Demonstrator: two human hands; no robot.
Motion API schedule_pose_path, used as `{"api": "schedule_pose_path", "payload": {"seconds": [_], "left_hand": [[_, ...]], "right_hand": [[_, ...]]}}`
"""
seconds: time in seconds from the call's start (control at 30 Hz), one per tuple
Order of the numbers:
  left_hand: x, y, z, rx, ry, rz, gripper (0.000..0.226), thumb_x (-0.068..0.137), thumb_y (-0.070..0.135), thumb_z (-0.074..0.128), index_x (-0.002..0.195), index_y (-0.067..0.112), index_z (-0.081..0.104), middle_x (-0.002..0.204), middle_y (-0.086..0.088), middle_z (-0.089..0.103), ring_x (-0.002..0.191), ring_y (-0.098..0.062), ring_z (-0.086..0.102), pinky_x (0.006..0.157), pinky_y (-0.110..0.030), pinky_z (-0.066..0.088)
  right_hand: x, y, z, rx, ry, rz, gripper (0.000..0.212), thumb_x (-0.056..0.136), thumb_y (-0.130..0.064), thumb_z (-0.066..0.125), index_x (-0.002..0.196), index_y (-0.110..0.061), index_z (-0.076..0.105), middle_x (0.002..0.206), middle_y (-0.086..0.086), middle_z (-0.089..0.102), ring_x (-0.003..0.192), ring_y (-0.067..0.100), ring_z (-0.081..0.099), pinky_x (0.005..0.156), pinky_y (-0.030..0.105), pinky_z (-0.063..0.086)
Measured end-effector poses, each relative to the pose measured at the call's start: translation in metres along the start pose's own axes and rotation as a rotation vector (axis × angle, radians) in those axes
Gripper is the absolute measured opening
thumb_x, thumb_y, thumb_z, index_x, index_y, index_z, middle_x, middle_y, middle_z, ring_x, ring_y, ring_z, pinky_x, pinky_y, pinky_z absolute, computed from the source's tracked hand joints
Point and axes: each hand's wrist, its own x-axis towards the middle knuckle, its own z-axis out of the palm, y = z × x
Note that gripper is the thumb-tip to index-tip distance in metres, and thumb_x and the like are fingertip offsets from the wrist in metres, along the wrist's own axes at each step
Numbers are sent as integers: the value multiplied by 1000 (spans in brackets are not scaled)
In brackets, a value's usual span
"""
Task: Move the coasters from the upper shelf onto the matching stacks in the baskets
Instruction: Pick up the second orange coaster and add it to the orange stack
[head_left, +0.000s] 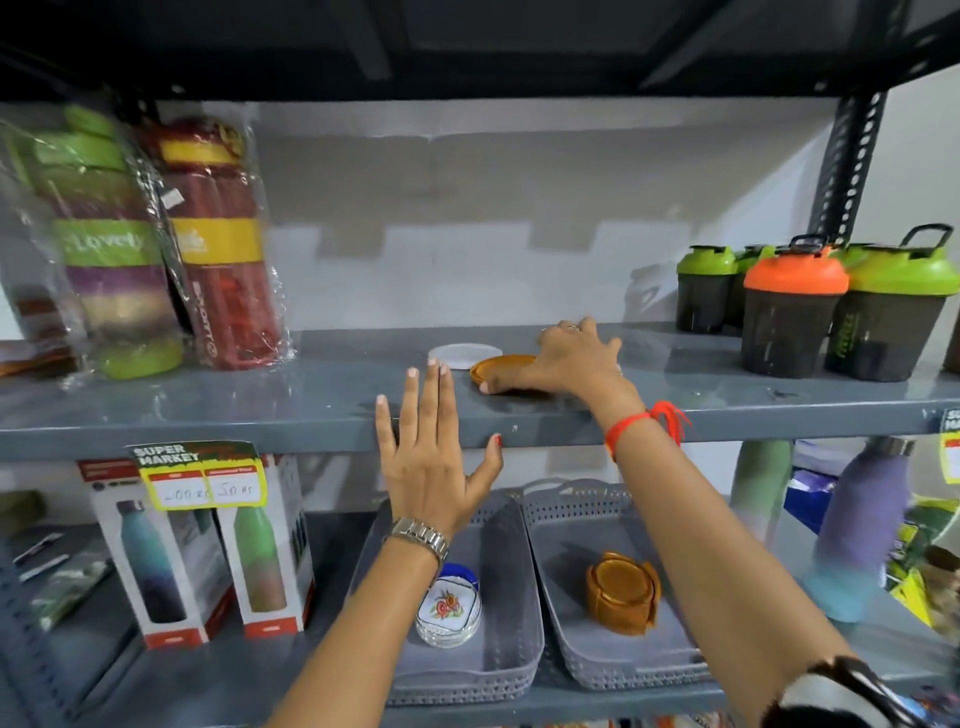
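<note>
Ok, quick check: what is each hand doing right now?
Left hand: open, fingers spread, holding nothing, raised in front of the shelf edge.
Right hand: closing on the brown coaster on the upper shelf, not lifted yet.

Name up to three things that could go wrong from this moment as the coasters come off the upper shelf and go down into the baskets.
1. The right hand is on the brown coaster, which touches or overlaps the white coaster; dragging it might knock the white one.
2. The brown coaster lies near the upper shelf front edge, so it could slip off and miss the baskets.
3. The brown stack looks uneven; a careless drop might topple it.
</note>
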Motion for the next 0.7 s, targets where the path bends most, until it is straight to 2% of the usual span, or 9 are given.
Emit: {"api": "schedule_pose_path", "payload": {"seconds": [0.17,0.27,0.33,0.5,0.7], "left_hand": [[0,0,3,-13,15,2,72,92,55,21,140,3,30,145,-12,38,135,-26,29,114,-47,10],[1,1,4,-24,32,0,71,92,55,22,140,3,31,144,-12,39,134,-26,30,114,-46,11],[0,0,5,-27,39,5,71,92,55,22,139,3,32,143,-13,40,134,-27,31,114,-46,11],[0,1,7,-21,59,4,71,92,55,22,139,4,32,143,-13,41,134,-27,31,114,-46,11],[0,1,9,-33,104,4,71,91,55,25,138,2,36,142,-13,42,134,-27,32,114,-46,10]], "right_hand": [[6,5,4,22,-64,77,89,54,-81,64,111,-12,61,141,12,44,138,30,24,108,60,18],[4,4,7,24,9,81,93,53,-81,64,116,-12,62,141,11,43,135,30,27,106,59,22],[0,4,9,-17,100,77,96,52,-83,63,119,-14,63,135,9,47,131,30,32,104,59,25],[-20,7,12,-67,420,23,94,51,-88,55,111,-17,66,116,8,58,117,32,44,97,54,31],[-57,7,15,2,826,-57,96,57,-89,45,114,-14,66,102,9,62,98,33,55,98,58,35]]}}
